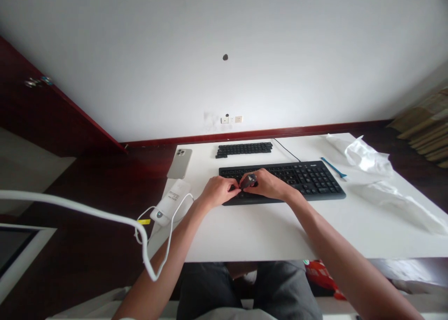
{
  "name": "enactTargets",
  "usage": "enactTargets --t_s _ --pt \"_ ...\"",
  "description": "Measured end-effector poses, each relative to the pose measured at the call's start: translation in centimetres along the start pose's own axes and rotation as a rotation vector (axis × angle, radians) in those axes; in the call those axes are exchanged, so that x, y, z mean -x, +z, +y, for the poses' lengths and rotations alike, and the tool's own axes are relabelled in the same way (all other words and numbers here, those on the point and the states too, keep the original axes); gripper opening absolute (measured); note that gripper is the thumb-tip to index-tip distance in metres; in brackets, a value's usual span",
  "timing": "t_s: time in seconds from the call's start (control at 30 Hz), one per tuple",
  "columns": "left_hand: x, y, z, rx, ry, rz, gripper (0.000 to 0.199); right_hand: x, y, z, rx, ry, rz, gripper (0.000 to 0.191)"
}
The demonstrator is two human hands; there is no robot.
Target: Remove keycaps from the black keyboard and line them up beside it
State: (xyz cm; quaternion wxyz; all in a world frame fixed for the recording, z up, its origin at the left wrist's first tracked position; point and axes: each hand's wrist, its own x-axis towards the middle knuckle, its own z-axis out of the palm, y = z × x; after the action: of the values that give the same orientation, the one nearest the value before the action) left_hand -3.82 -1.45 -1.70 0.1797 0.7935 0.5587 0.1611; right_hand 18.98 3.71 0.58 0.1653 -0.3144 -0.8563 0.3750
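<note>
A black keyboard (320, 182) lies on the white table with keycaps gone from part of its left side. Over that left end, my right hand (268, 184) is closed around a dark, rounded tool (249, 180) whose kind I cannot make out. Close beside it, my left hand (220, 191) has its fingers pinched together at the keyboard's lower left keys; whatever they hold is hidden. Behind the keyboard, loose black keycaps (245, 149) lie grouped in rows.
A phone (180, 163) and a white power bank (171, 201) with a white cable (105, 213) are at the left. To the right lie a blue brush-like tool (333, 168) and crumpled white plastic wrapping (367, 156). The keyboard's cord (287, 149) runs backward.
</note>
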Motion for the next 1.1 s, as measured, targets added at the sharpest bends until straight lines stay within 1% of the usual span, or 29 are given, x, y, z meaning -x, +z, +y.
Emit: enactTargets --t_s 0.1,0.27,0.33,0.53,0.63,0.73,0.83,0.97,1.1 --pt "0.1 -0.2 0.2 -0.016 0.012 -0.001 0.012 0.3 0.6 -0.2 0.059 -0.016 0.003 0.008" --pt "0.1 -0.4 0.4 -0.024 0.033 -0.006 0.012 1.1 2.3 -0.3 0.092 0.01 0.165 0.005" --pt "0.1 -0.5 0.4 -0.017 0.036 -0.005 0.013 1.3 2.8 -0.2 0.097 0.007 0.21 0.005" --pt "0.2 -0.2 0.1 -0.011 0.057 0.017 0.013 1.5 3.3 -0.9 0.134 -0.026 0.22 0.011" --pt "0.2 -0.1 -0.1 -0.036 0.068 0.005 0.013 1.6 3.2 -1.7 0.13 -0.051 0.255 0.02" --pt "0.1 0.1 -0.3 -0.067 0.083 0.009 0.021 1.2 3.0 -2.4 0.026 -0.07 0.309 0.028" --pt "0.0 0.3 -0.4 -0.079 0.08 0.018 0.026 0.5 2.9 -2.9 -0.184 -0.069 0.325 0.031" --pt "0.0 0.3 -0.4 -0.022 0.076 0.021 0.018 -0.7 3.0 -2.9 -0.486 -0.085 0.313 0.035" --pt "0.0 0.2 -0.4 0.008 0.074 0.019 0.015 -1.5 3.0 -2.8 -0.629 -0.112 0.314 0.031"
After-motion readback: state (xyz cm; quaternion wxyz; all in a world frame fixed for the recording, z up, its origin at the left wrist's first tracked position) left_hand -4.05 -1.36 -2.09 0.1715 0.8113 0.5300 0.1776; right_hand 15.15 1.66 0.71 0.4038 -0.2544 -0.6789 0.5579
